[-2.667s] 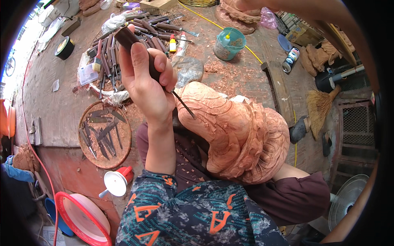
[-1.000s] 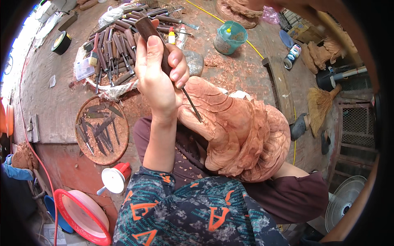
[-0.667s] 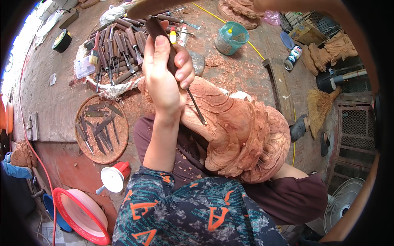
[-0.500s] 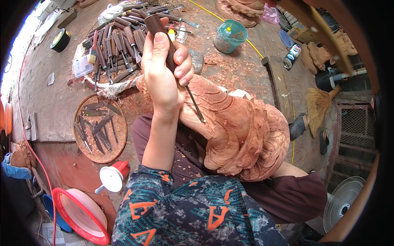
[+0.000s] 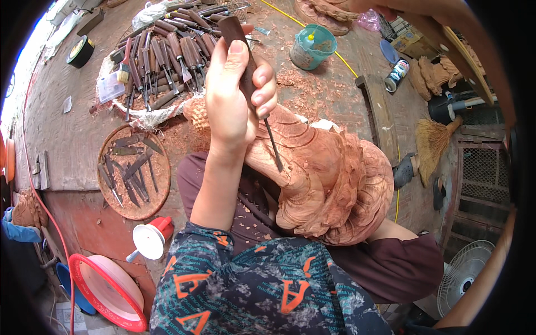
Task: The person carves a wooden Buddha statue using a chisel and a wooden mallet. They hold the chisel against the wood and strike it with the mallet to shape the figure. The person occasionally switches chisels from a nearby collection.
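My left hand (image 5: 234, 106) is wrapped around the dark wooden handle of a chisel (image 5: 237, 36), thumb along its side. The slim metal shaft slants down, and its tip meets the pale surface of a reddish wood carving (image 5: 340, 173) with curved grooves and folds. That carving rests across my lap and crossed legs. At the upper right rim my right hand (image 5: 438, 10) is partly cut off, closed around a flat wooden bar (image 5: 468, 64) with pale round spots, raised well away from the chisel.
Many wood-handled chisels (image 5: 167, 58) lie heaped beyond my left hand. A round tray (image 5: 134, 209) holds blades. Nearby are a red-rimmed basin (image 5: 114, 312), a teal bucket (image 5: 312, 47), a spray can (image 5: 397, 75), a straw broom (image 5: 435, 145) and a fan (image 5: 466, 279). Wood shavings litter the floor.
My left hand and the chisel handle sit slightly further right, with the tip still on the carving. At the upper right, the wooden bar and my right hand have shifted, showing more of both.
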Tool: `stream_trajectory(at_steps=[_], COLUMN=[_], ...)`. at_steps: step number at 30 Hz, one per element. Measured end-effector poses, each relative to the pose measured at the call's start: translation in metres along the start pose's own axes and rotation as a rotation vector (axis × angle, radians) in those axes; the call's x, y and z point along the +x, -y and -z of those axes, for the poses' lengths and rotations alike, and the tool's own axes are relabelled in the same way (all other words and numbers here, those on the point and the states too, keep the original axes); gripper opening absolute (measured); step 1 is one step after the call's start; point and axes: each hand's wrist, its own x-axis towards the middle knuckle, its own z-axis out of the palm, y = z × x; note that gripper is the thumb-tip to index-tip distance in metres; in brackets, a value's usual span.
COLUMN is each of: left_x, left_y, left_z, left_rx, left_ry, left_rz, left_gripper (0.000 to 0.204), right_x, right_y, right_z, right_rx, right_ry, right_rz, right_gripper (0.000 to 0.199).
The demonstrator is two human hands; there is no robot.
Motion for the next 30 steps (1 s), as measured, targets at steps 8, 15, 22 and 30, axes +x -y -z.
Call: stream_trajectory(at_steps=[8,15,22,30], left_x=[-0.001,-0.005,-0.005,-0.002], left_y=[-0.017,-0.007,-0.002,-0.007], left_z=[0.014,-0.006,-0.012,-0.005], left_rx=[0.032,0.145,0.134,0.104], left_ry=[-0.121,-0.138,-0.073,-0.068], left_rz=[-0.289,-0.345,-0.297,-0.253], left_gripper=[0.028,0.031,0.03,0.028], right_x=[0.001,0.001,-0.001,0.015], right_y=[-0.004,-0.005,-0.008,-0.012], right_z=[-0.006,-0.01,-0.008,-0.009], right_rx=[0.005,-0.004,-0.003,-0.035], right_ry=[-0.007,-0.005,0.017,-0.022], right_rz=[-0.013,-0.002,-0.042,-0.019], right_gripper=[0.044,0.044,0.043,0.038])
